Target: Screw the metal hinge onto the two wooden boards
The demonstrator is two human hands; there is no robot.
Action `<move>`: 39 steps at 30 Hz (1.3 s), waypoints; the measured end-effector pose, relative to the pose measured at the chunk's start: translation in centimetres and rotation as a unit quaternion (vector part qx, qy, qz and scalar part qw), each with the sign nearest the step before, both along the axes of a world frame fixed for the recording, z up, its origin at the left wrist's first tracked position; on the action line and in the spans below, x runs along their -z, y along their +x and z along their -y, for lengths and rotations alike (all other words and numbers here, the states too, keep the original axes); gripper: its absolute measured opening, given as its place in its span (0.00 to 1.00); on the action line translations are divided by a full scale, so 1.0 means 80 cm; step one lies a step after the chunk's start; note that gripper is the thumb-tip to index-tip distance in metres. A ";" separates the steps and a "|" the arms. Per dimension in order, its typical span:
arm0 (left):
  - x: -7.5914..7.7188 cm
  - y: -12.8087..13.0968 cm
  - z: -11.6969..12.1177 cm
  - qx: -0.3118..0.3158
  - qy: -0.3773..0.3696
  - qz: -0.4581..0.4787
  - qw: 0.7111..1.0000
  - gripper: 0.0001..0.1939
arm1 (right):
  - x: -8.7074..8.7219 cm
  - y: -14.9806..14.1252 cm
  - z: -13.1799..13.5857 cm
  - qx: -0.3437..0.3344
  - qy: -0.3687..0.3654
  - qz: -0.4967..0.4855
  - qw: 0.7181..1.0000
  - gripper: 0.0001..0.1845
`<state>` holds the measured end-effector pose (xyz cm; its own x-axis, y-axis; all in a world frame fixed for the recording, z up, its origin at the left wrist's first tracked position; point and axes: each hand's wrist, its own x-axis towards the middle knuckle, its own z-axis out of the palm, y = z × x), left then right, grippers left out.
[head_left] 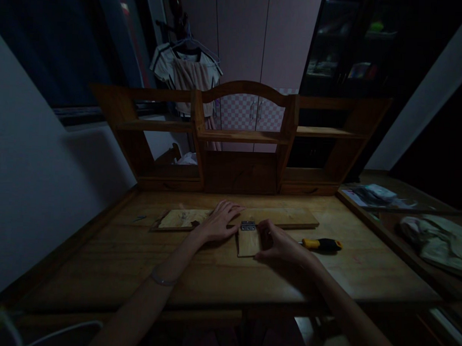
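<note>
A long wooden board (286,217) lies crosswise on the desk, its left end rough and splintered. My left hand (218,224) rests over the board with fingers stretched out, and its thumb reaches to the left side of a small wooden block (248,244). On the block's far end, by the board's near edge, sits a metal hinge (248,225). My right hand (279,244) holds the block's right side, with the index finger near the hinge and the thumb at the near corner. A screwdriver (322,245) with a yellow and black handle lies right of that hand.
Small metal pieces, perhaps screws (139,218), lie on the desktop (204,280) at the left. A wooden shelf unit (242,137) rises along the back edge. Beyond the raised right edge are a folded cloth bag (440,243) and plastic-wrapped items (380,192).
</note>
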<state>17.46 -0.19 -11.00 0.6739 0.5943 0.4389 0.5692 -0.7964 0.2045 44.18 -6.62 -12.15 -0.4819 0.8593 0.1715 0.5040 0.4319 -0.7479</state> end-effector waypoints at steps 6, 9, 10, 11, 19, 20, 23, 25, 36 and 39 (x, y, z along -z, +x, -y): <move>0.000 -0.012 -0.003 -0.006 -0.014 -0.015 1.000 0.36 | -0.003 -0.001 0.005 -0.005 -0.004 -0.015 1.000 0.38; 0.002 -0.014 0.000 -0.007 -0.027 -0.048 0.998 0.42 | -0.004 0.000 0.005 -0.004 -0.002 -0.012 1.000 0.39; 0.003 -0.014 0.001 -0.007 -0.028 -0.055 0.998 0.44 | -0.003 0.000 0.005 -0.004 -0.004 -0.012 1.000 0.39; 0.003 -0.013 0.002 -0.007 -0.028 -0.059 0.998 0.44 | -0.002 0.000 0.005 -0.004 -0.006 -0.015 1.000 0.39; 0.000 -0.007 0.003 -0.004 0.001 -0.055 0.998 0.40 | 0.000 -0.003 0.005 -0.002 0.003 -0.032 0.999 0.43; 0.000 -0.007 0.003 -0.006 0.002 -0.054 0.999 0.40 | -0.001 -0.004 0.005 -0.003 0.003 -0.031 1.000 0.44; 0.001 -0.008 0.002 -0.009 0.003 -0.053 0.999 0.40 | -0.007 -0.003 0.007 0.002 0.002 -0.017 1.000 0.47; 0.001 -0.007 0.001 -0.010 0.001 -0.054 0.998 0.40 | -0.009 -0.002 0.008 0.005 0.000 -0.006 1.000 0.48; 0.003 -0.008 -0.001 -0.012 -0.003 -0.043 0.999 0.41 | -0.007 -0.004 0.005 -0.017 -0.001 -0.043 0.999 0.44; 0.003 -0.008 -0.001 -0.016 -0.002 -0.036 0.999 0.40 | -0.005 -0.003 0.005 -0.015 -0.001 -0.043 0.999 0.43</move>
<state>16.81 -0.12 -11.26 0.6846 0.6171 0.3880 0.6070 -0.7773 0.1653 43.94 -7.03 -11.77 -0.4917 0.8446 0.2117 0.4247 0.4449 -0.7885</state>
